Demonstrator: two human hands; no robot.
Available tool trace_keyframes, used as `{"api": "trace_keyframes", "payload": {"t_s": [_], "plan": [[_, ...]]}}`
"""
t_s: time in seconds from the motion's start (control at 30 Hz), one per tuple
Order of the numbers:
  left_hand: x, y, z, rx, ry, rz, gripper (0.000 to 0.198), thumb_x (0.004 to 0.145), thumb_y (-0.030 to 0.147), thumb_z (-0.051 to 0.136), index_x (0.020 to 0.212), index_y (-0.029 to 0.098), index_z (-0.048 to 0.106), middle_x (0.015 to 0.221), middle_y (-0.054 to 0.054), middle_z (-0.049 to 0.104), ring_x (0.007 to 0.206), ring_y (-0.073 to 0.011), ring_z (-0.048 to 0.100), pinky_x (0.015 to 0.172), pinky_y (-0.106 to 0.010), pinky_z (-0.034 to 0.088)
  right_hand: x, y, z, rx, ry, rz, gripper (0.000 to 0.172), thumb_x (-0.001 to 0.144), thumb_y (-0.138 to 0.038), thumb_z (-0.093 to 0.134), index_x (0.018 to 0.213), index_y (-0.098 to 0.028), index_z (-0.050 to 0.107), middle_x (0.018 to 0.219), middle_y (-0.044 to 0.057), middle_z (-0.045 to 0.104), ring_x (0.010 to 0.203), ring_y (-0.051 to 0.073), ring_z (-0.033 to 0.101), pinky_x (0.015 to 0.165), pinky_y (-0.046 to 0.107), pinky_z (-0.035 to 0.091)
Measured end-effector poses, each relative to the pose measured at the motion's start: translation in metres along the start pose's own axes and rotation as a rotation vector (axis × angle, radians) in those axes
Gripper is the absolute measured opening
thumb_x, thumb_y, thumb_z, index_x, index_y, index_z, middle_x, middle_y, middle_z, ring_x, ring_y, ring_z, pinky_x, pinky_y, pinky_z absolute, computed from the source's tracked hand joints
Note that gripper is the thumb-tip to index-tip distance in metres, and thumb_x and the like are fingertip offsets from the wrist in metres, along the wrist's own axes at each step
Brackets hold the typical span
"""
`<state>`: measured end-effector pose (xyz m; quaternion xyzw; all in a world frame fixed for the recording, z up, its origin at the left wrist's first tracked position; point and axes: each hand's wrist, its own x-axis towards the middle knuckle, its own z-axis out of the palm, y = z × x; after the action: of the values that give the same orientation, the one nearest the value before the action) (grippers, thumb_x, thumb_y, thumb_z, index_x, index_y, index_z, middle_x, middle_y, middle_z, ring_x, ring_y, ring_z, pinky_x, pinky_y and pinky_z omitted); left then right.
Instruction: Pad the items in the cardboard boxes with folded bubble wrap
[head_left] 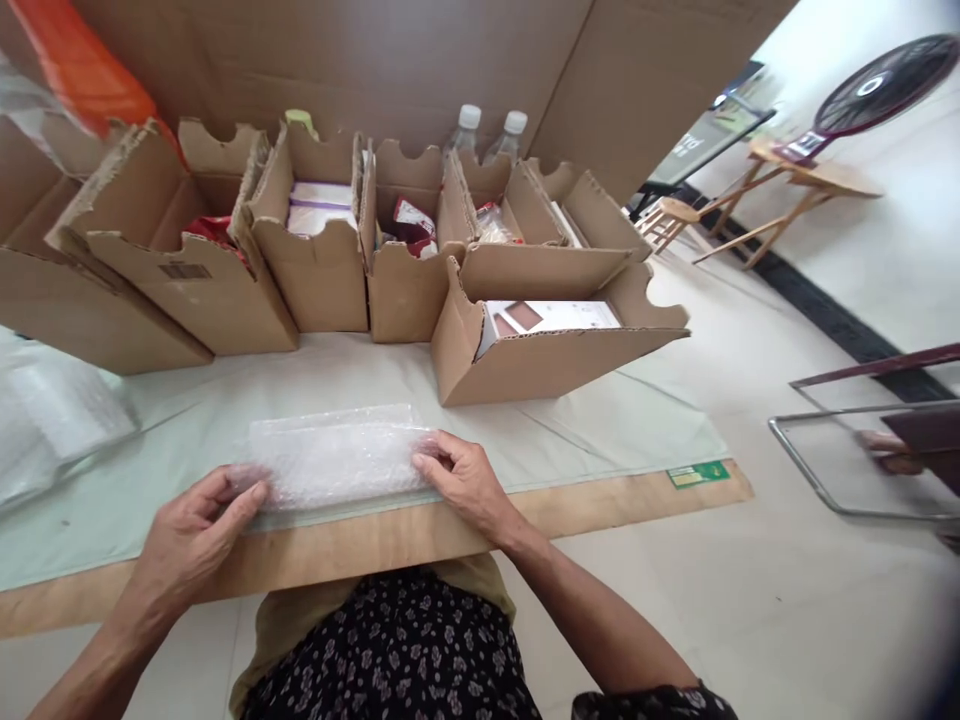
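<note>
A folded piece of clear bubble wrap (341, 460) lies across the front of the table, held at both ends. My left hand (199, 525) pinches its left end between thumb and fingers. At the other end, my right hand (469, 480) grips the edge, thumb on top and fingers behind. Just beyond it stands a cardboard bin (540, 365) set at an angle, with a white box (562, 315) inside. More bubble wrap (64, 410) is heaped at the table's left side.
Several open cardboard bins (307, 285) line the back of the table, holding small packages. Two clear bottles (466, 125) stand behind them. An orange bag (90, 70) hangs at upper left. To the right are a fan (874, 90), a wooden stool (667, 215) and a metal-framed chair (817, 490).
</note>
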<state>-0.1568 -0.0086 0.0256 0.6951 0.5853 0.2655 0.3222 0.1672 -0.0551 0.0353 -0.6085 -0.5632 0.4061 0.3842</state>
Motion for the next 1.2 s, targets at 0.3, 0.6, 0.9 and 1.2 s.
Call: {"api": "trace_keyframes", "payload": {"t_s": [0.3, 0.6, 0.9, 1.2], "plan": [[0.0, 0.029, 0.003, 0.189, 0.053, 0.005, 0.024, 0.087, 0.045, 0.061, 0.08, 0.024, 0.07, 0.082, -0.002, 0.078, 0.078, -0.022, 0.07, 0.073, -0.032, 0.054, 0.005, 0.004, 0.002, -0.349, 0.09, -0.155, 0.019, 0.096, -0.034, 0.06, 0.081, -0.023, 0.065, 0.079, 0.001, 0.071, 0.072, 0.018, 0.064, 0.069, 0.031, 0.048], [0.018, 0.027, 0.001, 0.402, 0.03, 0.107, 0.019, 0.091, 0.036, 0.059, 0.078, 0.024, 0.066, 0.073, -0.002, 0.069, 0.069, -0.0205, 0.062, 0.069, -0.032, 0.048, 0.021, 0.002, 0.005, -0.649, 0.155, -0.25, 0.02, 0.099, -0.034, 0.054, 0.089, -0.022, 0.067, 0.082, 0.005, 0.074, 0.073, 0.021, 0.068, 0.068, 0.033, 0.049], [0.011, 0.018, 0.008, 0.552, 0.095, -0.053, 0.03, 0.086, 0.047, 0.063, 0.094, 0.02, 0.068, 0.094, -0.011, 0.066, 0.09, -0.0307, 0.065, 0.08, -0.042, 0.053, 0.052, 0.005, 0.019, -0.806, 0.097, -0.237, 0.047, 0.099, -0.038, 0.051, 0.138, -0.013, 0.059, 0.132, 0.021, 0.068, 0.114, 0.038, 0.063, 0.091, 0.051, 0.055], [0.025, 0.047, -0.014, 0.216, 0.037, -0.109, 0.019, 0.081, 0.042, 0.059, 0.083, 0.023, 0.058, 0.077, 0.001, 0.063, 0.071, -0.0185, 0.058, 0.066, -0.031, 0.045, 0.014, -0.014, -0.001, -0.282, 0.018, -0.067, 0.017, 0.088, -0.034, 0.064, 0.101, -0.022, 0.065, 0.082, 0.001, 0.066, 0.072, 0.017, 0.058, 0.069, 0.029, 0.045]]}}
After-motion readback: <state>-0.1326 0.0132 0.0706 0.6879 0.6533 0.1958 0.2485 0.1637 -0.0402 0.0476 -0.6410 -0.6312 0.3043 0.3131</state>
